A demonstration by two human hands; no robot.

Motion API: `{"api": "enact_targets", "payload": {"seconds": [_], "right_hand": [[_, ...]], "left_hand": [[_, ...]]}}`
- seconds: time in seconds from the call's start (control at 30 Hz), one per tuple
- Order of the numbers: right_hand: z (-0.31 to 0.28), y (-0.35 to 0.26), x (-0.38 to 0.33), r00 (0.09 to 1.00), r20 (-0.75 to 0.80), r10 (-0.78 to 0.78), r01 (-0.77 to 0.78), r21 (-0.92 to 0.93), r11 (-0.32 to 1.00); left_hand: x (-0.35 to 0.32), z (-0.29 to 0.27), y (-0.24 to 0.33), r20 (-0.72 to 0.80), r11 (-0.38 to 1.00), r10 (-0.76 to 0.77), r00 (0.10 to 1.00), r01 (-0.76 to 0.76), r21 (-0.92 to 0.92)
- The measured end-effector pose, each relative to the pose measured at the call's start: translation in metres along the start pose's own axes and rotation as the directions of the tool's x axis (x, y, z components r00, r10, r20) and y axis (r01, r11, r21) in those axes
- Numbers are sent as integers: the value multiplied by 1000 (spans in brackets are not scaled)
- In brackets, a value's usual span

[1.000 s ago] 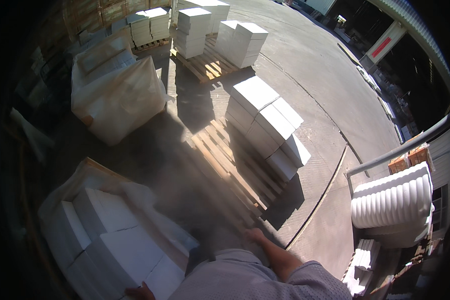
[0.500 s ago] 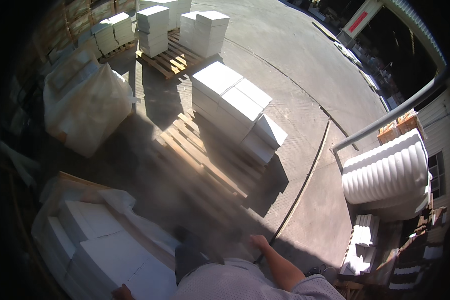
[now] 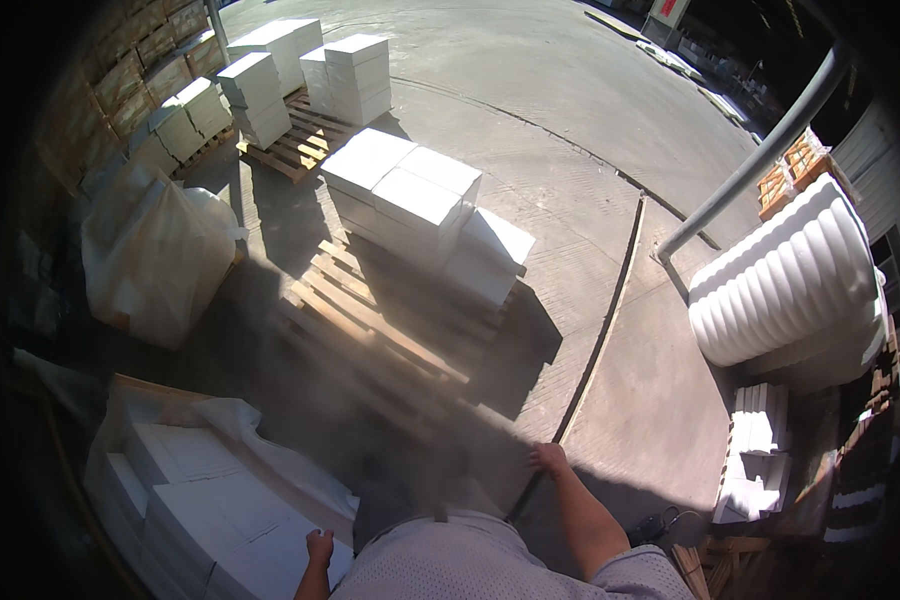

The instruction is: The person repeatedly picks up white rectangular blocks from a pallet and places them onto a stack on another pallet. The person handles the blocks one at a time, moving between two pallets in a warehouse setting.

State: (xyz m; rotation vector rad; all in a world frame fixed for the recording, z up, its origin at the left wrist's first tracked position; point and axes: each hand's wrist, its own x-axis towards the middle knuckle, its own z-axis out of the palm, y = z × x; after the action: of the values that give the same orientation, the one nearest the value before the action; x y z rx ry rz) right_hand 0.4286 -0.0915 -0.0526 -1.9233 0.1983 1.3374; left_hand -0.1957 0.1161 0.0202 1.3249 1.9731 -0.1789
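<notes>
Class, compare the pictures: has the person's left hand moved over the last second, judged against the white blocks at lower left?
Yes: the left hand has moved rightward relative to the white blocks, now nearer their right edge.

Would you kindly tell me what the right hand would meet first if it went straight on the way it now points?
Following its forearm, the right hand would probably first meet the low white stack on the pallet ahead, though depth is unclear.
</notes>
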Motion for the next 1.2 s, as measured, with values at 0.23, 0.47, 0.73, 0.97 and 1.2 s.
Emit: {"api": "enact_targets", "payload": {"seconds": [0.23, 0.47, 0.73, 0.97, 1.2], "right_hand": [[-45, 142, 36, 951, -70, -300, 260, -336, 905], [17, 285, -73, 992, 26, -122, 122, -389, 913], [24, 233, -200, 974, 127, -189, 212, -803, 556], [-54, 264, -46, 975, -136, -174, 151, -167, 974], [-199, 267, 77, 925, 89, -369, 376, -345, 860]], "left_hand": [[24, -8, 53, 148, 976, 211, 966, -202, -76], [72, -5, 102, 145, 967, 240, 960, -223, -124], [33, 26, 124, 292, 977, 212, 933, -212, -34], [6, 70, 125, 275, 962, 212, 938, -250, 110], [-38, 131, 176, 218, 972, 209, 953, -226, 56]]}}
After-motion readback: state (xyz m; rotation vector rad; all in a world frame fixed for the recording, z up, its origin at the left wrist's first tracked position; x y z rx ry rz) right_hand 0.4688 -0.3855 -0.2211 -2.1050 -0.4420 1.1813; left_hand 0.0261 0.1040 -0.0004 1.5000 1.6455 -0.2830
